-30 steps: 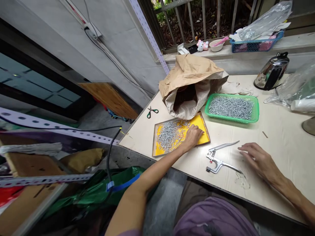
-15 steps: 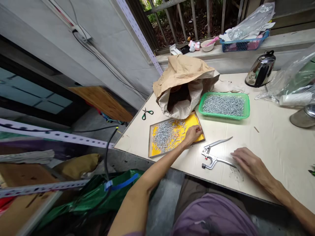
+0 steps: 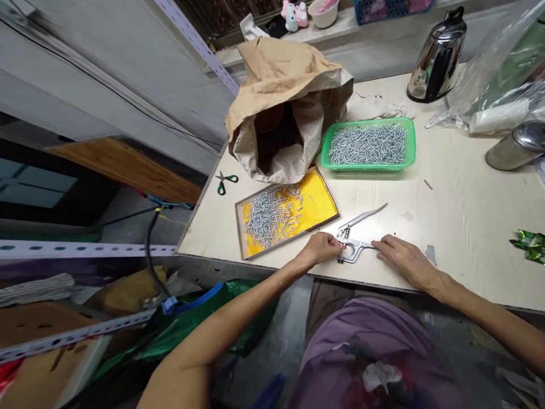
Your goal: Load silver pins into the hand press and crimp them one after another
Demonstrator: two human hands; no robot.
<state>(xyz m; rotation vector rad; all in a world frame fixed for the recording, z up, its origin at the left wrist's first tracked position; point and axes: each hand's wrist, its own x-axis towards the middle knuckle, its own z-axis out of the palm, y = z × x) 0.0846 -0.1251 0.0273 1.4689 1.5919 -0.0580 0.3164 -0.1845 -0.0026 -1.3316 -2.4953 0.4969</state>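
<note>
Metal hand pliers point(image 3: 354, 250) with a spring and a small red part at the head lie near the table's front edge, handles spread apart. My left hand point(image 3: 321, 249) is closed in a pinch right beside the pliers' head; whatever sits between its fingertips is too small to make out. My right hand point(image 3: 400, 258) has its fingers over the end of the lower handle, hiding that end. Left of the pliers is a shallow tray point(image 3: 330, 199) with a yellow bottom. Small silvery metal pieces point(image 3: 266, 218) are heaped in its left part.
Behind the tray a brown paper bag point(image 3: 281, 74) gapes open. A green basket point(image 3: 410, 145) holds many similar metal pieces. Scissors point(image 3: 223, 182) lie at the left, a kettle point(image 3: 438, 57) and a metal canister point(image 3: 513, 149) stand at the right, and a green wrapper point(image 3: 530, 245) lies near the right edge.
My left hand has left the yellow tray and come to the pliers' head. My right hand has moved left onto the lower handle. The view has tilted down.
</note>
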